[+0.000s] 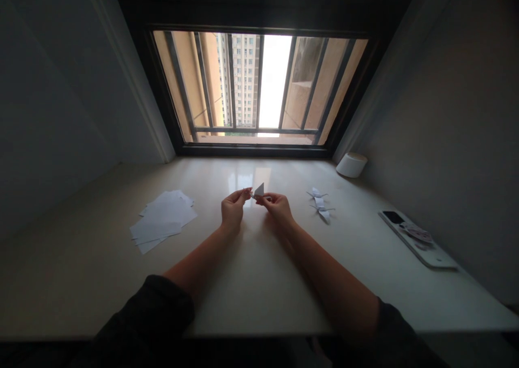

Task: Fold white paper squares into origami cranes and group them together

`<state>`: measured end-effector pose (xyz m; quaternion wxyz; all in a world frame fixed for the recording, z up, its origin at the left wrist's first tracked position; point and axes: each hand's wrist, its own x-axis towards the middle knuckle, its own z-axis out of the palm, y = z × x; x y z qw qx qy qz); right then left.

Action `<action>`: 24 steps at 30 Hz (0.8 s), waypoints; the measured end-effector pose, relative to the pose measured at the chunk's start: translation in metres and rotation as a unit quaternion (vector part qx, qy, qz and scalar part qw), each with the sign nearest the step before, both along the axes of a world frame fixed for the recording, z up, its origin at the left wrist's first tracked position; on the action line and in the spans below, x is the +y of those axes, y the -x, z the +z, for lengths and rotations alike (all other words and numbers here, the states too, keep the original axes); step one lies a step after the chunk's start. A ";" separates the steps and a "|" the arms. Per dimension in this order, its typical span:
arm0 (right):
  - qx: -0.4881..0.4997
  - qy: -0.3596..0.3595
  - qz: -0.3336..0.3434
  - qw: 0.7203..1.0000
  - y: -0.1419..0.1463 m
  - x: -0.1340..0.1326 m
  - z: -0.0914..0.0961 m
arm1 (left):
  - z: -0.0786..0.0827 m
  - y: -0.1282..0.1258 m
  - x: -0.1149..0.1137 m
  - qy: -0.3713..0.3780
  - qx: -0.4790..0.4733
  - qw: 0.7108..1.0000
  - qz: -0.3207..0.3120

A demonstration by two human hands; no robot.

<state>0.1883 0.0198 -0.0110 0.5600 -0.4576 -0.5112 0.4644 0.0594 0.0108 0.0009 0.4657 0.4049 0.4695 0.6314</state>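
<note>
Between my two hands, just above the white sill, is a small folded white paper crane [259, 190] with a pointed flap standing up. My left hand [234, 208] pinches a thin tip at its left side between thumb and fingers. On the other side, my right hand [278, 208] is closed on the lower right part of the paper. My fingertips cover some of the folds. To the right of my right hand lie two finished-looking paper cranes, a farther paper crane [317, 194] and a nearer paper crane [323, 211].
A loose stack of white paper sheets [164, 216] lies on the left of the white sill [251, 287]. At the right are a phone [417, 241] lying flat and a white round object [351, 165] by the wall. A barred window [259, 149] stands behind.
</note>
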 end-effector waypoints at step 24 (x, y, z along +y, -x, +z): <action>-0.028 -0.009 0.023 0.999 -0.005 0.004 -0.005 | 0.001 -0.001 0.000 -0.032 -0.007 0.999 -0.024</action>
